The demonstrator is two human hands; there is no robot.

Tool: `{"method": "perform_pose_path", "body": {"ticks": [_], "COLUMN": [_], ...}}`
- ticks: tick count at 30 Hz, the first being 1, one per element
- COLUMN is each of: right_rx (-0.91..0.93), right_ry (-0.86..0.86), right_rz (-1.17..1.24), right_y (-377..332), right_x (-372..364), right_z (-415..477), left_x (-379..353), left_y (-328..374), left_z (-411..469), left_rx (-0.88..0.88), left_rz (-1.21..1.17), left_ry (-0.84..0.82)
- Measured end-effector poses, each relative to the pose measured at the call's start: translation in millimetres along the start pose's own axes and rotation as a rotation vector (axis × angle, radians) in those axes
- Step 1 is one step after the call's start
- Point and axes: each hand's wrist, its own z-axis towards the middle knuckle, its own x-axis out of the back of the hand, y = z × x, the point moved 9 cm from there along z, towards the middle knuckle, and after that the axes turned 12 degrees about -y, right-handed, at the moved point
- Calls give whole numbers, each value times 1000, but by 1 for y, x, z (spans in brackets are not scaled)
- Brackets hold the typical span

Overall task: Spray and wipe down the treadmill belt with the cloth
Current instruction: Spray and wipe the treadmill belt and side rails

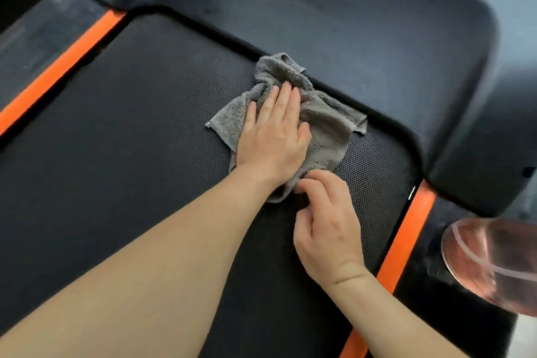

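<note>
A crumpled grey cloth (325, 125) lies on the black textured treadmill belt (116, 131), close to the belt's front end by the dark motor cover (363, 23). My left hand (273, 136) lies flat on the cloth with straight fingers and presses it onto the belt. My right hand (328, 227) is just below it, with fingers curled, pinching the cloth's near edge. A blurred, pinkish see-through bottle (494, 264) sits at the right edge of the view, beside the belt.
Orange side strips run along both sides of the belt, one on the left (58, 67) and one on the right (406, 241). Dark side rails lie outside them. The motor cover curves around the belt's front end.
</note>
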Motion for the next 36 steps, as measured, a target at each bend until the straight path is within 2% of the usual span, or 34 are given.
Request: {"method": "perform_pose_path", "body": {"ticks": [2,4,7,11,17,19,22,24,28,32,36], "right_rx": [-140,-213,-299,-376,-281,-258,-212,-180,-111,-30,72], "right_ry": [135,173,69,-187,-399,-480,-515,-623,-782,-872,-842], "right_rz": [49,25,-77,-36,-53,-149,-325,-425,-506,-528,-555], "right_y": [12,16,26,32,9,0,-11,-27,-50,-70,-96], "right_x": [23,41,50,39,27,14,-3,-18,-33,-43,-52], "right_z": [-3,-8,-11,-23,-79,-100,-126,-156,-198,-237,-270], "left_x": [-17,-37,-59,-81,-103,-109,-120,-126,-137,-145,-151], "left_y": [38,70,109,122,95,84,62,49,26,8,-6], "left_z": [-17,-31,-48,-81,-157,-184,-218,-256,-316,-369,-408], "left_rx": [-122,-205,-321,-442,-409,-387,-334,-328,-327,-289,-253], "left_rz": [48,127,232,390,272,236,176,147,70,19,8], "left_ry": [-36,-91,-179,-220,-307,-257,-209,-188,-149,-131,-143]}}
